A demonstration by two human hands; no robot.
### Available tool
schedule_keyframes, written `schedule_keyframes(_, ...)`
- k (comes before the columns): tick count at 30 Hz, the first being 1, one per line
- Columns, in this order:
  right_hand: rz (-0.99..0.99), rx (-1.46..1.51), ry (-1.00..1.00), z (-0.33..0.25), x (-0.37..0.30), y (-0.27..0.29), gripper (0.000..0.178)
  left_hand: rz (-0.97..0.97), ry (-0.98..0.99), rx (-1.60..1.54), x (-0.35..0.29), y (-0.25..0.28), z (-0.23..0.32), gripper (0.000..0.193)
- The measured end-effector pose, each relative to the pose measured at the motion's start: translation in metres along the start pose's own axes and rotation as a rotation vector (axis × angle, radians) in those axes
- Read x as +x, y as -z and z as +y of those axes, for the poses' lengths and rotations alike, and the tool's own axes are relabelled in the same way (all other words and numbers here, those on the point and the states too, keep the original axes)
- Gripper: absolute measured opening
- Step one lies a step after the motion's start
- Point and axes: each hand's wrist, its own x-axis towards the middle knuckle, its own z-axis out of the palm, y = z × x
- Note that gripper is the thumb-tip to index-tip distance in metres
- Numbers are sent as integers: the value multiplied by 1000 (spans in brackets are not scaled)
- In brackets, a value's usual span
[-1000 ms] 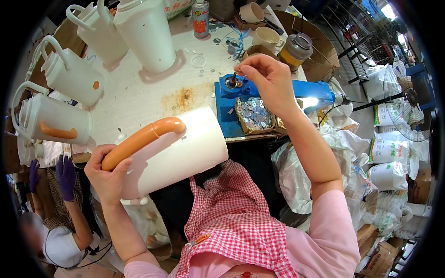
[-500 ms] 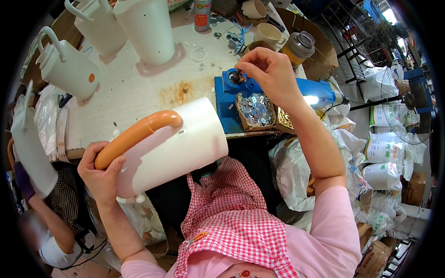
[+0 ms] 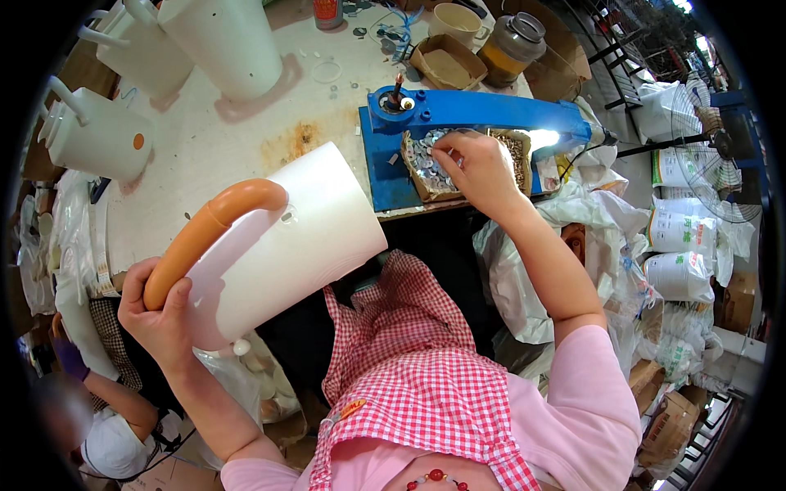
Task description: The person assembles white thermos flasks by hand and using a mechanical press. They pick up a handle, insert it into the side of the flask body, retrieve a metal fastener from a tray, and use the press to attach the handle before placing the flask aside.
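My left hand [image 3: 155, 307] is wrapped round the lower end of the orange handle [image 3: 214, 225] of a white pitcher [image 3: 311, 225]. The pitcher lies tilted on its side over my lap, its wide end toward the right. My right hand [image 3: 483, 168] dips into a small cardboard box of grey and white washers [image 3: 427, 168], thumb and forefinger pinched together at the pile. Whatever is between those fingertips is too small to see. Just beyond the box, a blue machine arm [image 3: 483, 110] carries an upright metal pin [image 3: 398, 88] with a small pale piece beside it.
Several white pitchers [image 3: 225, 49] stand at the table's far left. Small metal parts [image 3: 516, 155] fill a second box beside the washers. A jar of yellow contents [image 3: 512, 53] and an empty carton [image 3: 449, 61] sit behind the machine. Another person [image 3: 123, 417] works at lower left.
My right hand has come down from the machine's pin into the washer box. The pitcher in my left hand has shifted slightly left, and the view has turned a little.
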Motion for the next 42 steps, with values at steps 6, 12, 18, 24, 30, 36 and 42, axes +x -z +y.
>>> schedule_keyframes(6, -19, -320, -19, 29, 4, -36, 7, -35, -93, 48, 0, -11, 13, 36)
schedule_keyframes(12, 71, -200, -5, 31, 1, -38, 8, -17, -76, 31, -1, -8, 10, 37)
schedule_keyframes(18, 32, -194, -11, 31, -1, -28, 10, -8, -58, -11, 1, -9, 6, 37)
schedule_keyframes(24, 13, -239, 78, 42, 7, -37, 9, -27, -99, 57, 0, -11, 11, 38)
schedule_keyframes(30, 175, 130, 159, 12, -7, -10, 5, 15, -27, 24, 1, -1, -1, 39)
schedule_keyframes(36, 459, 379, 324, -41, 40, 27, 10, 26, -39, -3, 1, -7, 1, 42)
schedule_keyframes(42, 529, 185, 573, -41, 73, 26, 12, 10, -52, 16, 1, -6, 5, 42)
